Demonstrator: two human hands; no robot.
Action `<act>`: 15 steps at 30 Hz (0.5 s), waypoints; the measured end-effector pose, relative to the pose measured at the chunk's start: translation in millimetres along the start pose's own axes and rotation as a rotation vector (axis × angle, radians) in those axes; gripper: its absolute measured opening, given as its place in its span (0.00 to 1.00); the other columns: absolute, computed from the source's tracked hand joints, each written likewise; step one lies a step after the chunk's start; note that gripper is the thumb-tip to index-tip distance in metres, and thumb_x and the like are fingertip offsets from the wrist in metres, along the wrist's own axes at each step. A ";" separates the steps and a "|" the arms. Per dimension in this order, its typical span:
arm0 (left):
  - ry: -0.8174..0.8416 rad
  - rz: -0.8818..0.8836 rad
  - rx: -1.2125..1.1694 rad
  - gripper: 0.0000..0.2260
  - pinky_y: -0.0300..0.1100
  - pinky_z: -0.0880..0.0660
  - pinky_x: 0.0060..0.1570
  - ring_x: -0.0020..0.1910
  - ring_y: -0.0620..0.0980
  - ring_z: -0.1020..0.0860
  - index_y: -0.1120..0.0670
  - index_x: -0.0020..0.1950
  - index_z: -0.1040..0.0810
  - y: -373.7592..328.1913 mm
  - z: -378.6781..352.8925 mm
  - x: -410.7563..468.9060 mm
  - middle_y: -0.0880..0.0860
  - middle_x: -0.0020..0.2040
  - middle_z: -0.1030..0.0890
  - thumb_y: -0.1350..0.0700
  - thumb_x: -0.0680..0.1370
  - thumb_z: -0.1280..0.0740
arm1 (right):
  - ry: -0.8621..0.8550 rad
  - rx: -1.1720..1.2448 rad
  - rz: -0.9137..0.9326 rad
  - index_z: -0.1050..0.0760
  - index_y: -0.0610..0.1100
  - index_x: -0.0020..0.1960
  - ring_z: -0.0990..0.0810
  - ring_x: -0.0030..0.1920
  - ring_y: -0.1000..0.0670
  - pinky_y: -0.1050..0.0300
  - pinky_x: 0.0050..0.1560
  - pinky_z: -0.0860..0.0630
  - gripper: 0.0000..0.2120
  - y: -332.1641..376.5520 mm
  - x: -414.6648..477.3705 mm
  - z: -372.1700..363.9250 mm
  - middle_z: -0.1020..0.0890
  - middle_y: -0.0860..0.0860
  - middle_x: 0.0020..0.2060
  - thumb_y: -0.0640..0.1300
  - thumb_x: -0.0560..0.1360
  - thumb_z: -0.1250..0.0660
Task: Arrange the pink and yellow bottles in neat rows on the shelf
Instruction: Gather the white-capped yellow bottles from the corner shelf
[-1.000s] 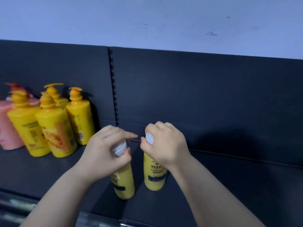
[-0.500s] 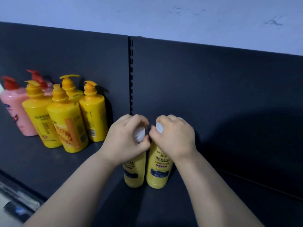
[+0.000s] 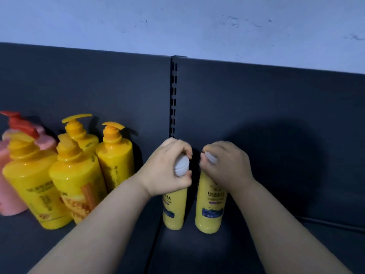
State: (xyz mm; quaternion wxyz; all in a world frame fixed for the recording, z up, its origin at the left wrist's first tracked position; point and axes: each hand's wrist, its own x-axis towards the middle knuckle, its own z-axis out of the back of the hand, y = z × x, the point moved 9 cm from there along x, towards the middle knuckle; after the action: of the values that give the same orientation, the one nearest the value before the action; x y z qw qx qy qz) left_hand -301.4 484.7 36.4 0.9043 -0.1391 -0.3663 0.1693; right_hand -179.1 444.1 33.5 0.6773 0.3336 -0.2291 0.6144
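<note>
Two slim yellow bottles with white caps stand upright side by side on the dark shelf (image 3: 256,254). My left hand (image 3: 167,168) grips the cap of the left slim bottle (image 3: 174,210). My right hand (image 3: 225,167) grips the cap of the right slim bottle (image 3: 210,210). To the left stands a cluster of several yellow pump bottles (image 3: 75,184), with the nearest to my hands (image 3: 116,161) by the back panel. Pink pump bottles (image 3: 9,175) with red pumps stand at the far left, partly hidden behind the yellow ones.
The shelf's dark back panel (image 3: 276,115) rises behind the bottles, with a slotted upright (image 3: 173,95) just behind my hands. A seam in the shelf floor (image 3: 156,244) runs forward below the left slim bottle. A pale wall (image 3: 177,22) is above.
Both hands have carried the two slim bottles back toward the rear panel, and the bottles now stand closer together and upright. The view has shifted so the pump bottles appear nearer.
</note>
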 end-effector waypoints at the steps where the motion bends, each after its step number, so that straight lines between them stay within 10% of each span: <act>1: 0.010 -0.023 -0.012 0.15 0.35 0.31 0.47 0.47 0.46 0.30 0.56 0.47 0.27 4.2 -0.4 3.5 0.47 0.44 0.27 0.52 0.64 0.34 | -0.055 -0.003 0.032 0.20 0.46 0.36 0.21 0.37 0.47 0.58 0.32 0.25 0.12 3.9 0.6 3.0 0.20 0.51 0.34 0.50 0.68 0.39; 15: 0.190 -0.140 0.186 0.23 0.44 0.45 0.68 0.64 0.44 0.32 0.43 0.65 0.30 6.3 6.8 12.6 0.42 0.61 0.27 0.40 0.71 0.40 | 0.266 -0.193 -0.090 0.30 0.51 0.69 0.31 0.67 0.50 0.49 0.64 0.34 0.26 3.4 0.5 14.0 0.28 0.55 0.68 0.59 0.73 0.41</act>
State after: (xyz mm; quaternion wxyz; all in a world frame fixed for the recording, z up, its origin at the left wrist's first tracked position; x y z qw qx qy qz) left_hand -299.0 496.4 46.5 0.9534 -0.0444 -0.2709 0.1250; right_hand -181.0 434.2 43.9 0.7573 0.1925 -0.1805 0.5974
